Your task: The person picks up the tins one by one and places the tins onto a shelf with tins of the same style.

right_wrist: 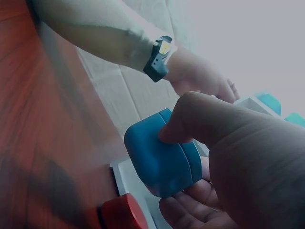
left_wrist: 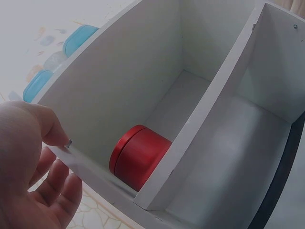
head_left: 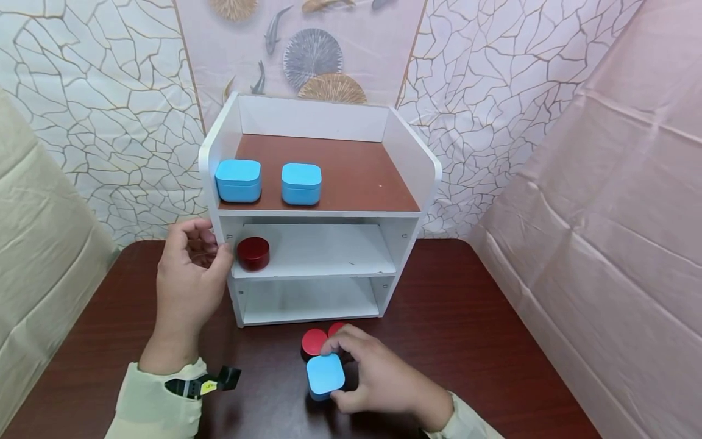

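Blue, smooth-looking and round-cornered, the box [head_left: 325,375] is in front of the shelf [head_left: 329,247], just beside a red tin [head_left: 314,341] nearer the shelf. The right hand [head_left: 384,373] pinches it, thumb against one side and fingers against the opposite one. It is probably light and stiff, unlikely to dent, though its sleek walls could slip. The best hold seems to be the flat sides below the lid seam; lifting by the lid alone might part it. The right forearm comes in low before the shelf, from its right. The left hand [head_left: 192,274] grips the shelf's left panel, thumb at the front edge, fingers outside.
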`<move>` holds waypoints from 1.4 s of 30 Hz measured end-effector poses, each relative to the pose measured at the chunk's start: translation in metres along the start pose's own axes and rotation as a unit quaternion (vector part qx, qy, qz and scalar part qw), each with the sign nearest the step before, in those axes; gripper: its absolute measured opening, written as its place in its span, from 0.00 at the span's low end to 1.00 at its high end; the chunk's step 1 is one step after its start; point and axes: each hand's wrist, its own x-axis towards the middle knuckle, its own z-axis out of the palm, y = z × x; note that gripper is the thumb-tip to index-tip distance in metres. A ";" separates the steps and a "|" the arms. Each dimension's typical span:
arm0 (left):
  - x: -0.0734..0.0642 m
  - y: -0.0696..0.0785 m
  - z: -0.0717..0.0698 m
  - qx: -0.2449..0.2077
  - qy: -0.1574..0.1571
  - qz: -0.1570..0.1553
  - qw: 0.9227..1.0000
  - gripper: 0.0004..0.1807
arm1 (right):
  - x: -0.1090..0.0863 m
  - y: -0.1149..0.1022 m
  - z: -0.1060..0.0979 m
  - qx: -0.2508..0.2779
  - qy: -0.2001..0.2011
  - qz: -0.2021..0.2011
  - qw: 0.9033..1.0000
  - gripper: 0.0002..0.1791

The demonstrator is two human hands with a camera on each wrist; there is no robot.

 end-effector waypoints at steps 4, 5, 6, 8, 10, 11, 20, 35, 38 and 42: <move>0.000 -0.001 0.000 -0.002 -0.001 0.000 1.000 0.25 | 0.002 -0.001 -0.004 -0.005 0.006 -0.012 1.000 0.33; 0.000 -0.001 0.001 -0.003 -0.001 0.000 1.000 0.25 | 0.002 -0.002 -0.005 -0.007 0.008 -0.014 1.000 0.33; 0.000 -0.001 0.001 -0.003 0.000 0.000 1.000 0.25 | 0.003 -0.002 -0.006 -0.008 0.010 -0.015 1.000 0.33; 0.001 -0.002 0.001 -0.002 0.000 0.000 1.000 0.25 | 0.003 -0.003 -0.008 -0.010 0.012 -0.016 1.000 0.33; 0.001 -0.002 0.001 -0.001 0.001 0.001 1.000 0.25 | 0.004 -0.004 -0.010 -0.007 0.012 -0.011 1.000 0.33; 0.001 -0.002 0.001 0.000 0.001 0.001 1.000 0.25 | 0.004 -0.005 -0.011 -0.006 0.012 -0.009 1.000 0.33; 0.000 -0.001 0.000 -0.001 0.001 -0.001 1.000 0.25 | 0.006 -0.009 -0.022 0.010 0.012 -0.005 1.000 0.32; 0.000 0.000 0.001 0.000 0.002 0.000 1.000 0.25 | 0.011 -0.016 -0.054 0.027 0.028 -0.007 0.999 0.34; 0.000 0.000 0.001 0.000 0.003 -0.001 1.000 0.25 | 0.013 -0.019 -0.060 0.027 0.030 -0.005 0.999 0.34; 0.000 0.001 0.000 0.001 0.003 0.000 1.000 0.25 | 0.014 -0.024 -0.069 0.019 0.031 0.001 0.999 0.33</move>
